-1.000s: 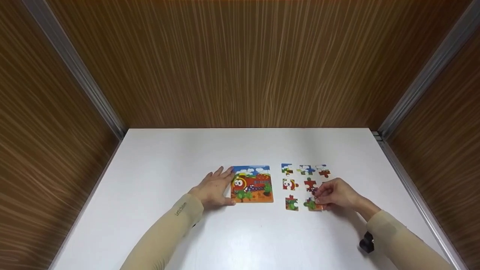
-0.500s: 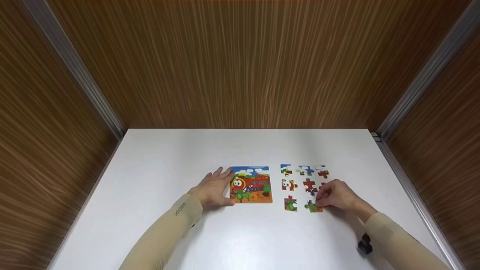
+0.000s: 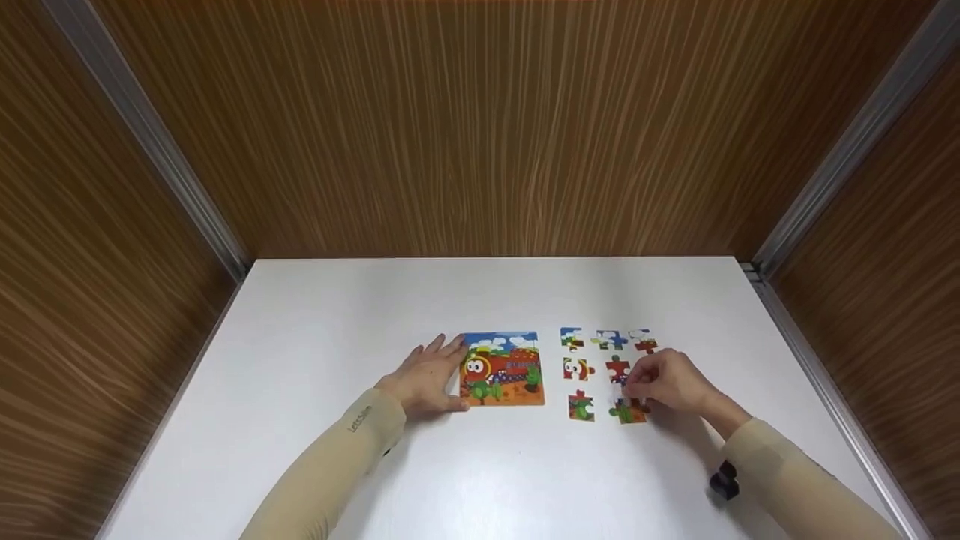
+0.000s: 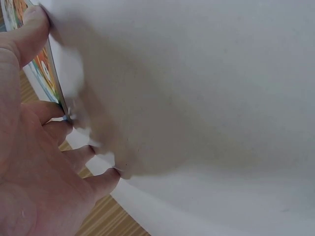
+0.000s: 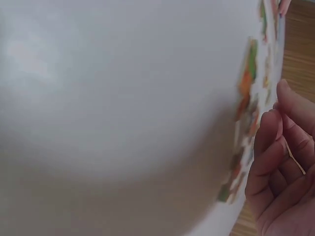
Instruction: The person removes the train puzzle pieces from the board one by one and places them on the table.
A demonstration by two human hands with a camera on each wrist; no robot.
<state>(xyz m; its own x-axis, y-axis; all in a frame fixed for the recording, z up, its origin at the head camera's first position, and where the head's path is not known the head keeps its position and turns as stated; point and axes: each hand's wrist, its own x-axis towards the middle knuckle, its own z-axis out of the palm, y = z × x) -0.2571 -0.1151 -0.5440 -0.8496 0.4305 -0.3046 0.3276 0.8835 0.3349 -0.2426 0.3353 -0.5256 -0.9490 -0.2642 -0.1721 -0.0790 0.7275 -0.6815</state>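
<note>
In the head view, my left hand (image 3: 427, 379) lies spread on the table at the left side of a square picture board (image 3: 501, 367) showing a red cartoon train. Its thumb and fingertips (image 4: 59, 109) touch the board's edge near two corners. My right hand (image 3: 667, 382) is over the right part of several spaced jigsaw pieces, fingers curled, thumb and index finger close together. No piece shows between them in the right wrist view. Nearest are the green-and-orange bottom piece (image 3: 626, 412) and the red middle piece (image 3: 617, 367); the hand partly covers the right column.
Other pieces stand in rows: the eye piece (image 3: 575, 369), a lower-left green piece (image 3: 580, 406), and blue-sky pieces (image 3: 609, 340) at the top. A white table (image 3: 495, 480) carries everything. Wood-grain panels (image 3: 495, 127) enclose its back and sides.
My right hand has moved off the bottom middle piece, slightly up and left toward the red middle piece. The left hand stays at the board. The pieces stand nearly as before.
</note>
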